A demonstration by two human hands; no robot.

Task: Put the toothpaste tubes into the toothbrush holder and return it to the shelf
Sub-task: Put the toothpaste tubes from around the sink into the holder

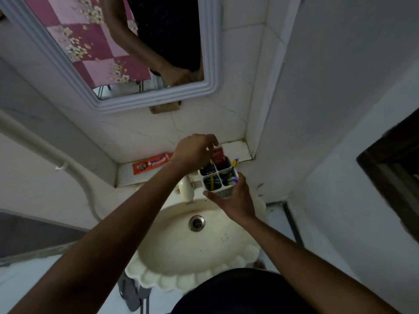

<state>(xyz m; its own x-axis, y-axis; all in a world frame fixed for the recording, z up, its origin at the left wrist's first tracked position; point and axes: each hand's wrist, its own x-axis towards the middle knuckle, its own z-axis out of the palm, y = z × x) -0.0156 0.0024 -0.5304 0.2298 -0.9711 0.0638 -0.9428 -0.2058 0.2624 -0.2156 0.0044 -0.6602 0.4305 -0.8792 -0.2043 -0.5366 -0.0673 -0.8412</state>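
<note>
A white toothbrush holder (pixel 221 177) with four compartments and several toothbrushes hangs above the back of the sink, gripped from below by my right hand (pixel 233 200). My left hand (pixel 195 152) pinches the top of a red toothpaste tube (pixel 218 156), whose lower end stands in the holder's far compartment. An orange toothpaste box (pixel 151 165) lies flat on the tiled shelf (pixel 235 150) to the left of my left hand.
A cream scalloped sink (pixel 197 250) with a metal drain (pixel 196 223) and a tap (pixel 187 186) sits below the shelf. A white-framed mirror (pixel 113 53) hangs above. A white pipe (pixel 45 152) runs down the left wall. The right wall stands close.
</note>
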